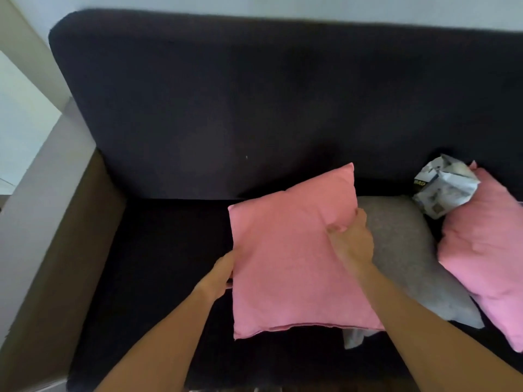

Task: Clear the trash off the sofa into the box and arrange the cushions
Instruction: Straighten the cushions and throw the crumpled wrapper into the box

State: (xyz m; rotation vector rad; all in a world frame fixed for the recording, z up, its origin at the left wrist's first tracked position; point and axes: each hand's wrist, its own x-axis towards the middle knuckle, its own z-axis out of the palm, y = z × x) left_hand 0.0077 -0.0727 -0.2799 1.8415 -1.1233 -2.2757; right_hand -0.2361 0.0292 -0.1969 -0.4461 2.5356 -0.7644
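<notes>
Head view, the only one I have: both hands are on a pink cushion (pixel 291 250) in the middle of the dark sofa (pixel 175 108). My left hand (pixel 219 274) grips its left edge, fingers tucked behind the fabric, and my right hand (pixel 351 241) pinches the right edge with the thumb pressed into the face. The cushion is tilted and seems lifted off the seat, though I cannot tell whether its lower edge touches anything.

Partly under it lies a grey cushion (pixel 407 250), flat on the seat. To its right a second pink cushion (pixel 486 250) also lies flat, running out of frame. Between those two, against the backrest, sits a crumpled paper wrapper (pixel 444 190) — touching the second pink cushion's top corner. Something pale pokes out below the held cushion's lower edge (pixel 353 338); I cannot say whether it is trash or a corner of the grey cushion.

The box is not in view, so I cannot judge how much has gone into it. My reading: the job is well short of done — at least the wrapper is left on the sofa, and no cushion stands against the backrest. The left half of the seat is bare, so I would expect the held cushion to go there.
</notes>
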